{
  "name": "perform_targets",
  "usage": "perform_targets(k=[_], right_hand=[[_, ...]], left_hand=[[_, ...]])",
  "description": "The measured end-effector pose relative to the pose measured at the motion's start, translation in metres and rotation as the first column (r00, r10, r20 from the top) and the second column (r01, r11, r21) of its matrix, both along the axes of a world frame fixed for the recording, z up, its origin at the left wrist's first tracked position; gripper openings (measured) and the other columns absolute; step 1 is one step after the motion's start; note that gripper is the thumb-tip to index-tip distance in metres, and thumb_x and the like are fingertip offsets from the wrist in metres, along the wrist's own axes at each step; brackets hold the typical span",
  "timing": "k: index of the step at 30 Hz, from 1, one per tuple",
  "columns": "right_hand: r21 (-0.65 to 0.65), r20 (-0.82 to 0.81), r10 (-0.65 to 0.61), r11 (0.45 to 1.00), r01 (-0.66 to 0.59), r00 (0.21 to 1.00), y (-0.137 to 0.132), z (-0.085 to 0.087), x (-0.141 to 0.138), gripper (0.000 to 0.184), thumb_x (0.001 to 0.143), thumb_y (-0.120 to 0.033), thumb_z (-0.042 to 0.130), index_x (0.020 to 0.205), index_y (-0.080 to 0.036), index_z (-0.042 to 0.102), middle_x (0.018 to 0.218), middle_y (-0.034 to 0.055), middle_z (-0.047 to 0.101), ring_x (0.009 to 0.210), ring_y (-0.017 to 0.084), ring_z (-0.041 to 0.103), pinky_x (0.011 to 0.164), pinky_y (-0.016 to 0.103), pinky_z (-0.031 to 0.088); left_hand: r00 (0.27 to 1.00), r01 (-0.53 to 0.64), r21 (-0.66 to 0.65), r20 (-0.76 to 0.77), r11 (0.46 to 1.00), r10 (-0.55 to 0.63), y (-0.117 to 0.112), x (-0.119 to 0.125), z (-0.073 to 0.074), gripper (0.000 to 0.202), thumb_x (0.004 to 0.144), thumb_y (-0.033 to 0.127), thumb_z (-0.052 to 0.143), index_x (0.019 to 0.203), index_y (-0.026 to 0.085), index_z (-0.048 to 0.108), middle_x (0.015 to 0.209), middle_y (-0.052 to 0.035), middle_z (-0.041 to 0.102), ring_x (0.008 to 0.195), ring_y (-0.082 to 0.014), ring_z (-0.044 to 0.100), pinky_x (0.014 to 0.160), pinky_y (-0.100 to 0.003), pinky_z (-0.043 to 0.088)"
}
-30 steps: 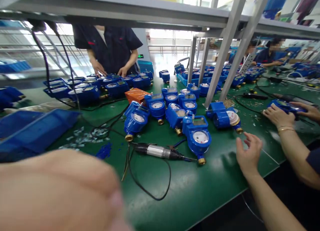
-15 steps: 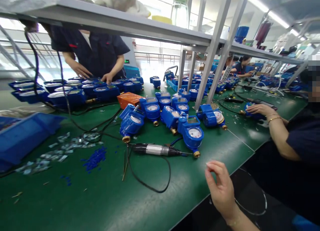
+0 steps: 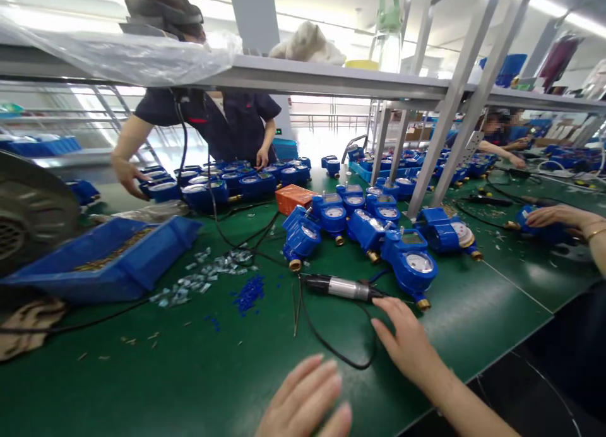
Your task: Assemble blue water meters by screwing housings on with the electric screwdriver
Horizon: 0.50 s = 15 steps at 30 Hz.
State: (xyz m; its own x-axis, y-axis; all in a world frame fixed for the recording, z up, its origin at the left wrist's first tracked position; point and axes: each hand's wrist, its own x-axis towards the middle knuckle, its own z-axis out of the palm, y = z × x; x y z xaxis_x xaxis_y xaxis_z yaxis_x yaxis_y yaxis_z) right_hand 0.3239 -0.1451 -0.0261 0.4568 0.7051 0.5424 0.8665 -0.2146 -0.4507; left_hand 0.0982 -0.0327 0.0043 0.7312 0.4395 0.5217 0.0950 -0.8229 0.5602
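Observation:
My right hand (image 3: pixel 409 342) is at the front end of an electric screwdriver (image 3: pixel 348 288), its thumb and fingers apart. The fingertips overlap the driver's black nose; whether they touch it I cannot tell. Low in the picture, my left hand (image 3: pixel 305 402) hovers over the green table with its fingers spread and nothing in them. Just behind the driver stands a blue water meter (image 3: pixel 416 263) with a white dial and a brass end. Several more blue meters (image 3: pixel 331 216) cluster behind it. A black cord loops in front of the driver, and thin metal tweezers (image 3: pixel 296 311) lie beside it.
A blue bin (image 3: pixel 156 260) of small brass-coloured parts stands left. Small clear pieces (image 3: pixel 208 276) and a heap of tiny blue parts (image 3: pixel 249 293) lie nearby. An orange box (image 3: pixel 293 199) sits behind. Shelf posts (image 3: pixel 449 127) rise at right. Co-workers handle meters across and right.
The view has swung left. My right hand has moved from the table's edge to the screwdriver's nose. My left hand has come into view at the bottom.

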Motion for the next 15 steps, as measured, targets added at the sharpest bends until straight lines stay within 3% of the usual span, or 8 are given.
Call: perform_targets(k=[2,5,7,10,15], right_hand=[[-0.078,0.038,-0.011,0.997,0.013,0.999,0.033,-0.001,0.012,0.036,0.097,-0.029,0.057,0.131,-0.017,0.052,0.126,0.0102,0.059,0.117,0.024,0.058,0.099,0.046,0.053],[-0.191,0.101,-0.029,0.98,0.048,0.995,0.07,-0.005,0.02,0.037,0.095,-0.035,0.061,0.127,-0.017,0.055,0.12,0.0093,0.06,0.109,0.024,0.06,0.095,0.047,0.054],[-0.248,0.127,-0.021,0.967,0.053,0.992,0.081,-0.007,0.018,0.034,0.096,-0.035,0.061,0.125,-0.017,0.057,0.112,0.0074,0.062,0.102,0.021,0.062,0.09,0.043,0.055],[-0.286,0.135,-0.039,0.955,0.076,0.99,0.079,-0.006,0.012,0.034,0.097,-0.035,0.059,0.126,-0.018,0.056,0.108,0.0064,0.062,0.098,0.02,0.062,0.088,0.041,0.056],[-0.261,0.074,-0.166,0.949,0.18,0.983,0.037,0.0,0.006,0.037,0.099,-0.033,0.051,0.134,-0.021,0.052,0.112,0.0096,0.066,0.099,0.024,0.063,0.082,0.039,0.056]], left_hand=[[0.988,0.072,0.192,-0.15,0.979,-0.043,0.017,0.0,-0.016,0.042,0.091,0.014,0.057,0.129,0.032,0.062,0.137,-0.0088,0.06,0.13,-0.0302,0.055,0.105,-0.055,0.049],[0.921,0.049,0.434,-0.369,0.899,0.128,0.03,0.001,-0.029,0.063,0.086,0.009,0.059,0.141,0.039,0.052,0.151,-0.0152,0.046,0.139,-0.0426,0.043,0.102,-0.065,0.046],[0.881,0.017,0.458,-0.427,0.889,0.203,0.031,0.003,-0.03,0.065,0.084,0.015,0.064,0.142,0.041,0.05,0.154,-0.0186,0.043,0.139,-0.0474,0.04,0.1,-0.069,0.043],[0.841,0.027,0.415,-0.501,0.909,0.204,0.032,0.008,-0.025,0.064,0.083,0.023,0.068,0.142,0.041,0.05,0.154,-0.0209,0.042,0.139,-0.0499,0.037,0.1,-0.072,0.04],[0.811,0.087,0.342,-0.57,0.936,0.133,0.04,0.021,-0.018,0.067,0.084,0.025,0.067,0.146,0.038,0.045,0.157,-0.0226,0.035,0.14,-0.0476,0.036,0.103,-0.07,0.039]])
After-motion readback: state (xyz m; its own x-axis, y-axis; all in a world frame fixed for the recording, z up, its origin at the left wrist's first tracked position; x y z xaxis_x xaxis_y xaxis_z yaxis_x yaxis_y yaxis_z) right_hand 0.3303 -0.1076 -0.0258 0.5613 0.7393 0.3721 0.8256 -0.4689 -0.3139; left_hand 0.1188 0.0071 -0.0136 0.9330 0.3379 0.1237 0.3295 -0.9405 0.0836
